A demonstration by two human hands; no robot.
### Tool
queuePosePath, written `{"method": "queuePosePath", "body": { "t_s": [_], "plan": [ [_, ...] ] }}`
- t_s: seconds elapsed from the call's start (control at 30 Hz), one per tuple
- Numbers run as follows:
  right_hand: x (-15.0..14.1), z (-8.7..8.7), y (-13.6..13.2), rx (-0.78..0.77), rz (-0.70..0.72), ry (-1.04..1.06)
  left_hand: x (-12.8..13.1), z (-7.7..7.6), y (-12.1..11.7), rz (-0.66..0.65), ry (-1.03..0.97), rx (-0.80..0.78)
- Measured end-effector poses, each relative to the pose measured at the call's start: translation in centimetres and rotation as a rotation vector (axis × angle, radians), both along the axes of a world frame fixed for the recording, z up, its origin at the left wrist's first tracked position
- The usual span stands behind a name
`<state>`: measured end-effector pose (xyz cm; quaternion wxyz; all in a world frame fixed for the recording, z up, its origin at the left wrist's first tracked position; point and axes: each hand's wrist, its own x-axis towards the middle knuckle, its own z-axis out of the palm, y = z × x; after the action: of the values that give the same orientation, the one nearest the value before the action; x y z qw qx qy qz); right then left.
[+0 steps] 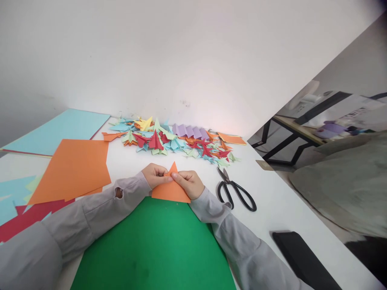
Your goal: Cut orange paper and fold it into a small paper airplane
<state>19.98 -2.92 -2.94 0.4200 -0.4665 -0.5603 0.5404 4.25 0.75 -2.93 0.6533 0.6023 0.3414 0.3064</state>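
A small orange sheet of paper (171,192), folded to a point at its far end, is held between my two hands. My left hand (155,175) pinches its left side, thumb on top. On the right side, my right hand (190,183) grips the paper the same way, with the thumb near the point. The fingers under the paper are hidden. Beneath the paper's near edge lies a large green sheet (154,245). Scissors with black handles (231,187) lie partly spread on the table, to the right of my right hand.
Many folded paper pieces (155,141) are heaped along the wall, with a pleated purple strip (191,132). Orange sheets (75,171), light blue sheets (63,131) and red scraps (30,219) lie left. A black flat object (302,257) rests near the table's right edge; a person sits beyond.
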Motion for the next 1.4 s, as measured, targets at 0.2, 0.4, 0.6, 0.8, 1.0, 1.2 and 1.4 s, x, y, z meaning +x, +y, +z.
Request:
{"method": "queuePosePath", "body": {
  "t_s": [0.2,0.4,0.6,0.8,1.0,1.2,1.4],
  "plan": [
    [-0.1,-0.2,0.1,-0.011,-0.009,-0.006,-0.1,-0.1,0.3,0.006,0.044,0.068],
    [0.1,-0.2,0.2,-0.103,-0.040,0.097,-0.2,0.1,0.4,0.021,-0.001,-0.062],
    [0.0,-0.1,0.0,-0.128,0.026,0.090,-0.2,0.9,-0.6,-0.031,0.017,-0.138],
    [-0.3,0.0,-0.2,-0.022,0.078,-0.011,-0.4,1.0,-0.2,-0.028,-0.020,-0.249],
    [-0.5,0.1,-0.2,0.000,0.084,-0.033,-0.4,1.3,-0.1,0.000,-0.038,-0.286],
    [-0.3,-0.2,0.0,-0.046,0.033,0.053,0.1,1.2,-0.6,0.012,-0.071,-0.278],
    [0.0,-0.5,0.3,-0.135,-0.049,0.170,0.2,0.3,0.4,0.107,-0.087,-0.135]
  ]
}}
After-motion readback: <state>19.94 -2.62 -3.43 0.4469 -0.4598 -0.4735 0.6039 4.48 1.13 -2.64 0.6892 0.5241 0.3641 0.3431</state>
